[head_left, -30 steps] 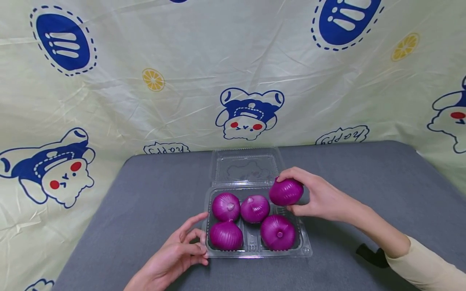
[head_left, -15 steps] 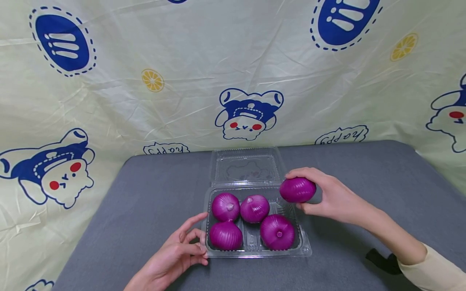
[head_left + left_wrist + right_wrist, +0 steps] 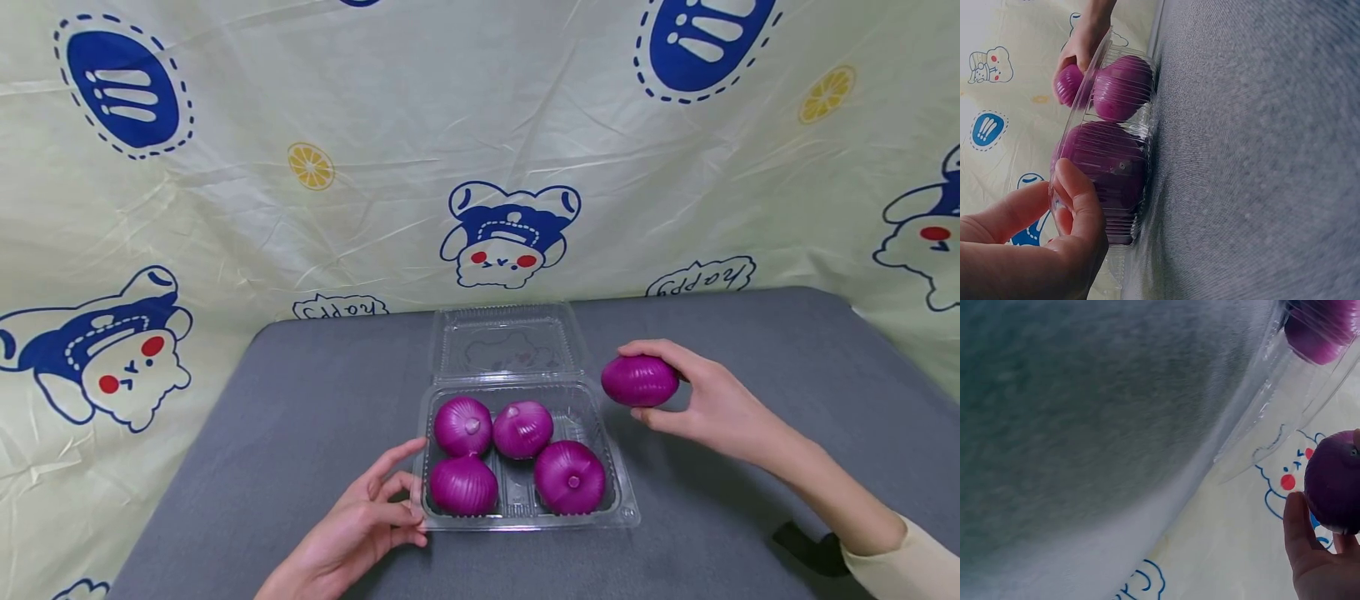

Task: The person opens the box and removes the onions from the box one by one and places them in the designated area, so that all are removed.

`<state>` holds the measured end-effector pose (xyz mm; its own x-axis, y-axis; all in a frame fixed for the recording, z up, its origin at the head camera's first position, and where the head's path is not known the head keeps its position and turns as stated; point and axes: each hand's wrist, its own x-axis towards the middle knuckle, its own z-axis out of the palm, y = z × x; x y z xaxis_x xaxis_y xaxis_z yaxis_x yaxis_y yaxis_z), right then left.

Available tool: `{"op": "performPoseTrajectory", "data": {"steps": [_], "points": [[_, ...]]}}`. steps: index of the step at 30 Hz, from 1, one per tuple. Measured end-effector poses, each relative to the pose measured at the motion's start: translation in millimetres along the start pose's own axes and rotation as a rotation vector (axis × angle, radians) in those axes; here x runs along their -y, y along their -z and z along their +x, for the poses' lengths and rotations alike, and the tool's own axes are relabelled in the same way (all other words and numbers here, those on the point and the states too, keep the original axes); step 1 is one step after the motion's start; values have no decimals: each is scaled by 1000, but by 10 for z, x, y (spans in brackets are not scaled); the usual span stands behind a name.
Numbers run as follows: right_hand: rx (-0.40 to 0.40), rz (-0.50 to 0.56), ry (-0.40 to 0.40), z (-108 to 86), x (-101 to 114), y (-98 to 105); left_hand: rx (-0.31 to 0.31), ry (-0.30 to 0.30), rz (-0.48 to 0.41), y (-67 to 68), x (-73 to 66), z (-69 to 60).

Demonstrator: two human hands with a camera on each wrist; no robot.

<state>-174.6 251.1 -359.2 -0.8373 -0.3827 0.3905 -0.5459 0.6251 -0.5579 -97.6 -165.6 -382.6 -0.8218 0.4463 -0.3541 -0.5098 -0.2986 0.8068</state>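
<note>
Behind everything hangs a printed cloth (image 3: 375,225). My grey desk (image 3: 322,392) carries a clear box (image 3: 525,523), its open lid (image 3: 502,343) stretching toward the desk's far edge. My left hand (image 3: 367,508) pinches the box's left rim between thumb and fingers. My right hand (image 3: 708,408) pinches an onion (image 3: 639,381) lifted above the desk, between box and right edge. Four other onions (image 3: 522,430) sit inside the box.

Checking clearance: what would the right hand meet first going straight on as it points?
Held onion leading, the right hand would likely meet the open lid first; height is unclear, so it might pass above.
</note>
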Motion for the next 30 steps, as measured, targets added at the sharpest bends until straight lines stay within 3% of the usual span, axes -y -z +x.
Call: {"op": "performPoseTrajectory", "data": {"steps": [8, 14, 21, 30], "points": [[-20, -14, -65, -82, -161, 79, -9, 2, 5, -3, 1, 3], [20, -45, -102, -136, -323, 137, 3, -4, 1, -2, 5, 6], [93, -99, -51, -158, -537, 184, -1, -3, -3, 3, -1, 7], [111, -123, -19, -151, -740, 214, -6, 4, -7, 2, 5, 13]]}}
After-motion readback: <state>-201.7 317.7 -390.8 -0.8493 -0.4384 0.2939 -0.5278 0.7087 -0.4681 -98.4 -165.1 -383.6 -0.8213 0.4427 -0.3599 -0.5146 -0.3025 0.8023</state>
